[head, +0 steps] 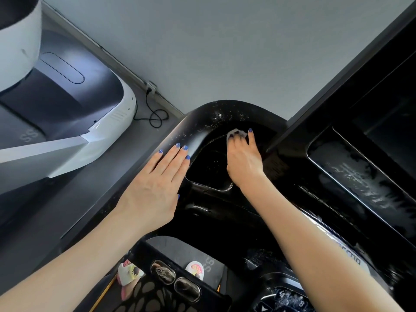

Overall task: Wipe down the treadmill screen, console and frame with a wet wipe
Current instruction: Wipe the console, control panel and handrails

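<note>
Down nearest the camera, two oval metal grip sensors [175, 280] are seen on a black crossbar, below the cup-holder recess [209, 163] that serves as the landmark. Beneath them, patterned slippers [128, 274] are glimpsed on the treadmill belt. Right of the sensors, wet smears are visible on the glossy black console [276, 296].

Moving up, the left hand [155, 183] is laid flat on the curved black frame [191, 129] just left of the recess, fingers straight and together, nothing held; blue nail polish is shown on the fingertips. The frame above the hand is speckled with white droplets.

Inside the recess, at its far rim, the right hand [244, 158] is pressed down with its fingers curled over a white wet wipe [235, 134], which is bunched under the fingertips and partly hidden by them. The thumb is stretched out to the right of the wipe.

Right of the recess, a long tray [360, 176] with streaky wet marks is seen, and beyond it the dark screen [387, 122].

Far left of the recess, a white and dark machine [74, 102] is parked on the grey floor, with a black cable [153, 113] looped towards a wall socket [151, 86].
</note>
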Motion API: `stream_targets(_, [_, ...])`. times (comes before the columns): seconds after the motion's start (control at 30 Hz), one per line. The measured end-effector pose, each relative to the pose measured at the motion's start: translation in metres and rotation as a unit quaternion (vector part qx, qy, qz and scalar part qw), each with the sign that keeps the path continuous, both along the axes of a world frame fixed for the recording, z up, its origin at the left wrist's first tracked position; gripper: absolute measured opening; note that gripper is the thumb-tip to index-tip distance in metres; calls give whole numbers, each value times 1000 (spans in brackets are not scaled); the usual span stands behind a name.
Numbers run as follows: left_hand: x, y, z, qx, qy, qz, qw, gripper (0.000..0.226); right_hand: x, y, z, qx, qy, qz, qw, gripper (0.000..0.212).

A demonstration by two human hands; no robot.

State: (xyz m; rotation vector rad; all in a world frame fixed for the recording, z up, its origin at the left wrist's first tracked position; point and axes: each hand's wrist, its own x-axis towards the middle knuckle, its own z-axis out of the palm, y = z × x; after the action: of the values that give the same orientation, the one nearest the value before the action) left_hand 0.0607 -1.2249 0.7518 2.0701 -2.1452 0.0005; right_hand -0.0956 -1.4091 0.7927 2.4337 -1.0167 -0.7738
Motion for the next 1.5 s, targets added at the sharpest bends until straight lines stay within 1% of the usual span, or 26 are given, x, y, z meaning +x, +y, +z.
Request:
stream_targets(0.27, [0,1,4,15,-4,1,1000,88,7,12,-11,83,-107,24,991,66])
stream_targets(0.37, [0,1,6,23,-1,-2,1000,88,3,19,-10,120,-176,36,976,52])
stream_targets(0.4, [0,1,6,21,8,-1,1000,88,1,20,-7,109,-220,36,969,46])
stream_targets(0.47, [1,-2,7,10,33,-1,999,86,-7,14,2,37,-316,49,947,41])
stream_targets(0.53, [3,-11,10,-2,48,-9,999,83,-13,2,12,-47,-368,58,927,45])
stream_targets(0.57, [4,-17,11,-6,52,-14,999,80,-13,-6,19,-84,-372,51,923,50])
stream_targets(0.63, [6,-32,14,-8,54,-16,998,77,-8,-23,34,-132,-349,18,928,49])
stream_targets(0.67, [7,-39,14,-5,53,-11,999,75,-4,-29,39,-125,-307,-17,943,48])
stream_targets(0.7, [7,-44,14,0,53,-6,999,73,1,-32,40,-106,-257,-64,958,53])
stream_targets(0.77, [7,-52,13,3,53,-1,999,67,9,-35,34,-66,-194,-143,968,63])
stream_targets(0.83, [6,-54,12,6,45,-5,999,69,14,-37,22,-25,-196,-203,959,65])
stream_targets(0.9, [5,-54,9,3,41,-9,999,70,19,-36,17,35,-243,-270,931,67])
stream_targets(0.97, [5,-55,7,-3,47,-9,999,68,21,-37,15,79,-286,-309,904,71])
stream_targets(1.0, [5,-55,6,-7,48,-9,999,68,21,-39,14,84,-290,-313,901,74])
stream_targets(1.07, [5,-56,3,-15,45,-5,999,67,23,-48,14,77,-273,-301,910,76])
stream_targets(1.2, [5,-57,0,-16,43,-4,999,66,29,-86,17,79,-260,-296,916,71])
stream_targets(1.3, [4,-58,0,-16,45,-3,999,66,33,-103,18,88,-267,-301,911,68])
stream_targets(1.4, [5,-57,0,-21,43,-3,999,66,34,-84,16,91,-261,-297,914,69])
stream_targets(1.5, [5,-57,0,-22,45,-2,999,67,26,-43,11,99,-270,-264,921,70])
